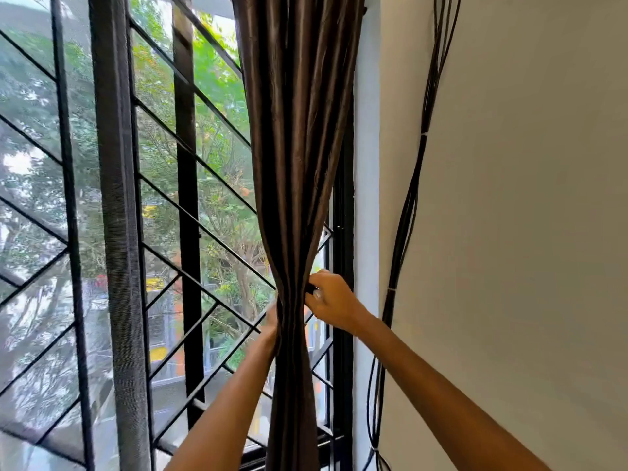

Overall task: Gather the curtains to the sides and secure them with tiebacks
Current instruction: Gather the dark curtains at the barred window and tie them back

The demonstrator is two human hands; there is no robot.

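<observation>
A dark brown curtain [299, 130] hangs at the right side of the window, bunched into a narrow waist at about hand height. My right hand [331, 300] pinches a small dark piece, probably a tieback [311, 288], against the right side of the bunch. My left hand [272, 321] reaches behind the left side of the bunch, and the fabric hides most of its fingers. Below the waist the curtain falls straight to the frame's bottom edge.
A black metal window grille [190, 205] with diagonal bars fills the left half, with trees outside. A dark mesh panel edge [119, 232] runs vertically at left. A bundle of black cables [407, 205] runs down the white wall [526, 232] on the right.
</observation>
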